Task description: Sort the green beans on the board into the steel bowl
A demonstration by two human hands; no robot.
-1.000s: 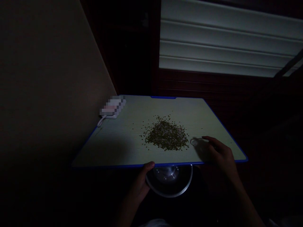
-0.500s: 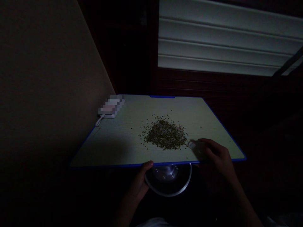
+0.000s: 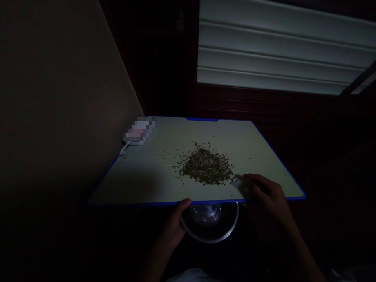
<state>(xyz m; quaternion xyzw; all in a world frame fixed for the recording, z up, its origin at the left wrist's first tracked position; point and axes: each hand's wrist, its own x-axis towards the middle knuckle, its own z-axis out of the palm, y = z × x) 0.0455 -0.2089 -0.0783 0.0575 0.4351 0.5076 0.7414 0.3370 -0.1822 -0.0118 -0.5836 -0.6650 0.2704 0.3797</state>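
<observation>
A loose heap of small greenish-brown grains or seeds [image 3: 205,166] lies on a pale tabletop [image 3: 232,135] with a blue rim. My right hand [image 3: 270,196] is closed around a small clear see-through object [image 3: 237,181], whose exact kind is too dim to tell. Its rounded end touches the tabletop at the heap's right edge. Just below the near edge, a shiny metal bowl [image 3: 226,233] sits partly under the tabletop. My left hand [image 3: 177,223] grips the bowl's left side, its thumb up against the blue edge and its other fingers hidden.
At the table's far left corner lies a white device [image 3: 140,141] with a loop strap [image 3: 125,148], its top blurred out. A wall [image 3: 73,78] rises close on the left. Behind the table stands dark wooden furniture with pale slatted panels [image 3: 264,51]. The light is very low.
The clear object in my right hand has shifted very slightly left and its end has tilted. My left hand and the bowl stay in place, and the heap looks the same.
</observation>
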